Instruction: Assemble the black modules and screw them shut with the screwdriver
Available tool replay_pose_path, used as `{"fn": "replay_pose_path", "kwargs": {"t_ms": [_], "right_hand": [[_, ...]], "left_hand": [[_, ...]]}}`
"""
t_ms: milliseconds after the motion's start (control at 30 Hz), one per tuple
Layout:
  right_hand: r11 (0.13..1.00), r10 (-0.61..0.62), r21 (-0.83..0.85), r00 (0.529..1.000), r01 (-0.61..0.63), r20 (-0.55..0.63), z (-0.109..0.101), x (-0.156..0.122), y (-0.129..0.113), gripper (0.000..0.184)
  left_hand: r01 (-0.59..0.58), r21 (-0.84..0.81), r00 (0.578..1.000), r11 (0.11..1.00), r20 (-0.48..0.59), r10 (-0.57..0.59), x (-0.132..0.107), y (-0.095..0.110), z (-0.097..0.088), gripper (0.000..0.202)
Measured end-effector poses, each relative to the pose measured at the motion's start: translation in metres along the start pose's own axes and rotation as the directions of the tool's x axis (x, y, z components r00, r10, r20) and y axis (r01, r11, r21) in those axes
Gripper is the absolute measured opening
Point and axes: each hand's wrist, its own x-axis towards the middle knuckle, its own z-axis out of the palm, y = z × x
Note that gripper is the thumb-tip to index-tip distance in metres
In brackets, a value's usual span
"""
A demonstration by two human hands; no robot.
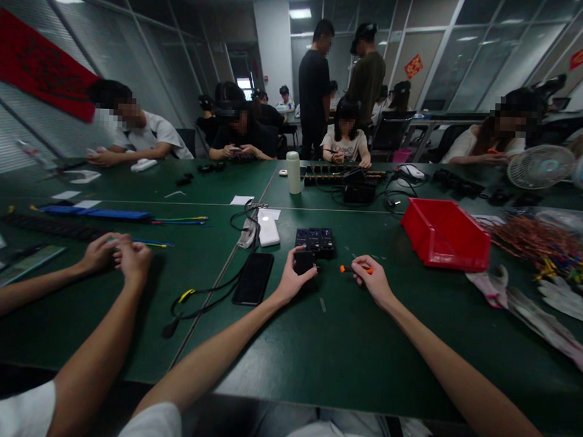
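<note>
My left hand (292,279) is closed around a small black box-shaped part (304,262), held just above the table. Pinched in the fingers of my right hand (375,285) is a small screwdriver (348,269) with orange and black on it, pointing left towards the black part and apart from it. Right behind my left hand sits a row of black modules (322,240) on the green table (344,360). A dark phone (253,279) lies to the left of my left forearm.
A co-worker's hands (120,257) are at the left. A red bin (444,236), gloves (522,303) and copper wires (534,240) occupy the right. A white power bank (269,229), a black cable (207,301) and a pale bottle (293,172) stand or lie ahead. Several people sit opposite.
</note>
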Motion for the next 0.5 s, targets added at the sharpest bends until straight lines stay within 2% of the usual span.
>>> {"fn": "replay_pose_path", "kwargs": {"t_ms": [167,333,500], "right_hand": [[0.995,-0.041,0.09,0.998,0.045,-0.044,0.0013,-0.0005,-0.0007,0.033],[0.988,-0.069,0.134,0.997,0.073,-0.031,0.0023,-0.0006,-0.0015,0.036],[0.993,-0.028,0.111,1.0,0.028,-0.001,0.0017,0.0011,0.002,0.029]], "left_hand": [[-0.014,0.005,1.0,1.0,0.013,0.014,0.0002,-0.0008,-0.0006,0.068],[-0.028,0.036,0.999,0.999,0.022,0.027,0.0008,-0.0024,-0.0017,0.068],[-0.008,0.019,0.999,1.0,0.032,0.007,0.0008,-0.0035,-0.0022,0.068]]}}
